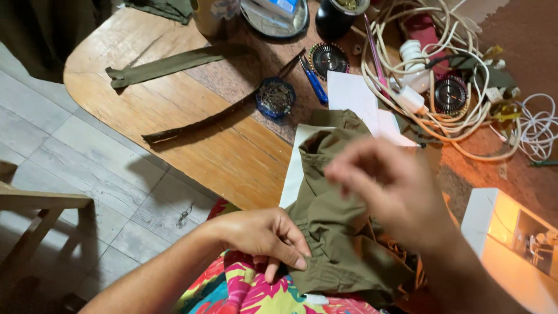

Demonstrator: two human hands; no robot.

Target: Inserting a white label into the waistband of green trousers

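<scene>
An olive-green garment is bunched at the near edge of the wooden table, partly over the lap and partly over white paper. Its lower edge is pinched by the left hand between thumb and fingers. The right hand is raised above the cloth, blurred, with fingertips drawn together; whether anything is held cannot be told. Farther off are seen two olive fabric strips, a blue pin dish, blue-handled scissors, tangled cream cords and a lit sewing machine.
</scene>
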